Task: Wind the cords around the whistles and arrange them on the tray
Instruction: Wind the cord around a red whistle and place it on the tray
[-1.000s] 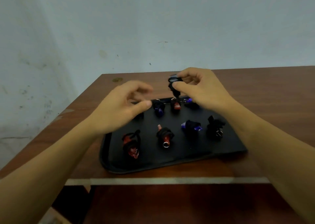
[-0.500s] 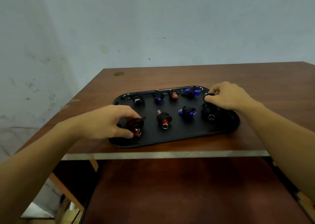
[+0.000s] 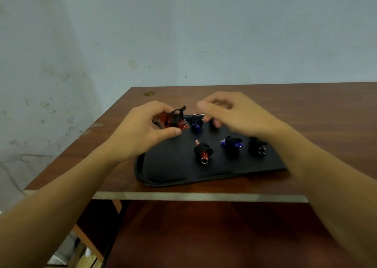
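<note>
On the tray (image 3: 163, 178) lie five whistles; left hand (image 3: 142, 133) clamps a sixth (image 3: 173, 120), right hand (image 3: 234, 114) blurred, its grip unclear.

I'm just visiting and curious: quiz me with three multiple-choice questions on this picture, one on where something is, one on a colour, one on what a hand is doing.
1. Where is the red whistle with loose cord?
A. in the left hand
B. on the floor
C. on the tray's near row

2. What colour is the tray?
A. white
B. black
C. yellow

3. What does the right hand hold?
A. the tray
B. a cup
C. nothing visible

Answers:
1 A, fingers grip it above the tray.
2 B, it looks black against the brown table.
3 C, blurred, fingers loosely curled.
</note>
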Action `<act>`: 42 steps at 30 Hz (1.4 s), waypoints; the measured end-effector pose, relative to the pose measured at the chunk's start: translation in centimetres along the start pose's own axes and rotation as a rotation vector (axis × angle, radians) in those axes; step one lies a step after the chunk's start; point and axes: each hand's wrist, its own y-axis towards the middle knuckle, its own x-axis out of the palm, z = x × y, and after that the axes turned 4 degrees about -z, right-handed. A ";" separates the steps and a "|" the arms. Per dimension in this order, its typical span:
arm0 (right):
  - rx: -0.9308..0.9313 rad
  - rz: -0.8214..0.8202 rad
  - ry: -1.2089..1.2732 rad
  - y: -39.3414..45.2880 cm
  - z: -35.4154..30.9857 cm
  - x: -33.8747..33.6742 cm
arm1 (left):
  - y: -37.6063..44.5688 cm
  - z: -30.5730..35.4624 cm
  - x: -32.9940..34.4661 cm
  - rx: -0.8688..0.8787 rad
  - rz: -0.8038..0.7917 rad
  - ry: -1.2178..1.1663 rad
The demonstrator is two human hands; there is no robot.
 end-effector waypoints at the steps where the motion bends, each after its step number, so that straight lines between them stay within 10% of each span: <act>1: -0.023 -0.058 0.056 0.3 -1.1 1.0 | 0.1 0.5 0.1 0.011 0.039 -0.011; 7: -0.084 0.004 0.437 2.5 -2.0 3.1 | 0.1 1.2 -0.6 0.037 0.218 -0.203; 13: -0.119 0.092 0.831 3.7 -1.8 4.7 | 1.5 1.6 0.5 -0.099 0.208 -0.975; 23: -0.245 0.281 0.194 5.5 0.2 3.9 | 4.0 1.0 2.4 -0.081 0.192 -0.654; 29: -0.101 0.265 1.054 6.6 0.7 2.6 | 4.6 -0.2 2.9 -0.188 0.221 -0.676; 37: 0.056 0.212 1.408 7.3 1.2 1.9 | 3.9 -0.1 2.7 -0.139 0.201 -0.799; 39: 0.056 0.225 1.296 7.6 1.4 1.7 | 3.7 0.0 2.6 -0.123 0.194 -0.830; 42: -0.086 0.282 0.471 7.3 2.2 1.0 | 3.4 -0.3 2.0 -0.155 0.215 -0.983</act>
